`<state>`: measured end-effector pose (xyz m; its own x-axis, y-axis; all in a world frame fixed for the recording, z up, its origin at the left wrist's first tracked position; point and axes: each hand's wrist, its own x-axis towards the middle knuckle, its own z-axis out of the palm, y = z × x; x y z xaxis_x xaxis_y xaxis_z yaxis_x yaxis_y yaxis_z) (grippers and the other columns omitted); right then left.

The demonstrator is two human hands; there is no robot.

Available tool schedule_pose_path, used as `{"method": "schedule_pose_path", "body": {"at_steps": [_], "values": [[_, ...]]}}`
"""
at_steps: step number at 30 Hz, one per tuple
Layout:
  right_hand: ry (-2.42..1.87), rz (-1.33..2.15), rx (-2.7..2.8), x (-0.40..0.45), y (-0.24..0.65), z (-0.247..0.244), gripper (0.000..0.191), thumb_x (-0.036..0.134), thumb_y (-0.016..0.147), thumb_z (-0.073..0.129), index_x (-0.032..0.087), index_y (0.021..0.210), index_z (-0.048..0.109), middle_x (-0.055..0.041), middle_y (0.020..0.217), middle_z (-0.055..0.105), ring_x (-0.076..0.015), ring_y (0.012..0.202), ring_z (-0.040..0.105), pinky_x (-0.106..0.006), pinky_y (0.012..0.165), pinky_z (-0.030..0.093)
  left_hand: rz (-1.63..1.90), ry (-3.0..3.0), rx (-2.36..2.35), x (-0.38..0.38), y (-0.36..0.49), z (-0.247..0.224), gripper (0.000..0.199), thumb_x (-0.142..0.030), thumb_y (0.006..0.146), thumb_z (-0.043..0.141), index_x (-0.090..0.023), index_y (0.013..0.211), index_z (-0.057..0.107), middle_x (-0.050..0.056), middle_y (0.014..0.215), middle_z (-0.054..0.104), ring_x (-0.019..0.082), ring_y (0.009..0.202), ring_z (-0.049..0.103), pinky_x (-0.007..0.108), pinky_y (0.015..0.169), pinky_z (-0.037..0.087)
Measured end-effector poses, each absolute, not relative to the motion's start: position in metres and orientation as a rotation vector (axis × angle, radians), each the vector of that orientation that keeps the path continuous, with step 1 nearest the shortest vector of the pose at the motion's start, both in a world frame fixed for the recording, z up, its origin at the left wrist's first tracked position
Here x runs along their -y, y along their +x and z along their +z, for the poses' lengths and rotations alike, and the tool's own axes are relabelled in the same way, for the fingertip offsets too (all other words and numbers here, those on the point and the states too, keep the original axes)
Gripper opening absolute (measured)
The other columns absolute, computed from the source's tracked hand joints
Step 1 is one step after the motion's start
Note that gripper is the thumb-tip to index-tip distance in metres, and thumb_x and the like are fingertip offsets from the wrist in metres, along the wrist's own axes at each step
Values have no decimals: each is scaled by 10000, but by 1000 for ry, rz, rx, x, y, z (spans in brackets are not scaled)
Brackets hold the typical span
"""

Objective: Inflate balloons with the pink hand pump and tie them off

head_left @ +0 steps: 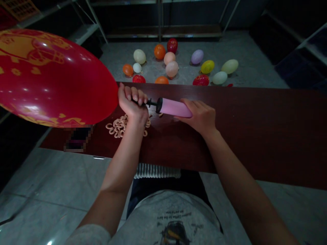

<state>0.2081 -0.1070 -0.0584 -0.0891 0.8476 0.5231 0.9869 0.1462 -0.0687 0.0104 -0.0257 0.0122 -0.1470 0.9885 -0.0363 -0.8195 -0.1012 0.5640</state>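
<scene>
The left hand point(133, 103) grips a red printed balloon point(51, 78) tight at the nozzle — the right hand point(201, 117) wraps closed round a pink hand pump point(173, 107), with tan rubber rings point(120, 126) on the counter point(255, 115).

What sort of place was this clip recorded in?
Probably a storeroom or plain workroom: metal shelving stands along the walls, the floor is grey and hard-looking, and a long dark wooden table stands before inflated balloons lying on the floor.
</scene>
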Motion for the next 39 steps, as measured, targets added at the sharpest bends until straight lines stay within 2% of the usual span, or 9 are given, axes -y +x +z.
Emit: {"method": "schedule_pose_path", "body": {"at_steps": [7,16,25,34,39], "values": [[-1846,-612,1988,108,231,-58,672,707,850,467,213,1292,575,-105,1085,686,-261,941,588,-344,762,396,1725,394,-531,8,-19,7,514,-349,1004,370,-197,543,201,-50,419,223,76,326,200,249,387,211],[-1821,-592,1968,110,244,-60,609,643,867,497,193,1268,586,-116,1131,671,-275,991,582,-363,825,423,1796,411,-501,5,-39,11,495,-275,1003,353,-187,546,183,-50,440,212,65,327,200,238,380,192],[-1727,-558,1972,112,231,-58,587,679,836,530,193,1133,671,-75,921,712,-224,817,635,-306,697,410,1770,440,-495,16,-18,13,515,-304,971,437,-188,559,151,-66,437,188,55,313,183,222,353,172],[-1657,-465,1935,114,210,-60,566,675,815,554,190,1071,690,-63,856,734,-197,702,656,-298,612,372,1606,479,-438,39,41,3,514,-299,986,390,-191,532,174,-56,417,207,67,296,199,243,341,178],[-1682,-394,1948,113,212,-59,595,701,824,521,199,1101,681,-70,925,739,-204,749,661,-304,622,365,1581,461,-528,32,39,0,512,-315,965,442,-191,545,177,-66,425,206,59,304,209,231,354,198]]}}
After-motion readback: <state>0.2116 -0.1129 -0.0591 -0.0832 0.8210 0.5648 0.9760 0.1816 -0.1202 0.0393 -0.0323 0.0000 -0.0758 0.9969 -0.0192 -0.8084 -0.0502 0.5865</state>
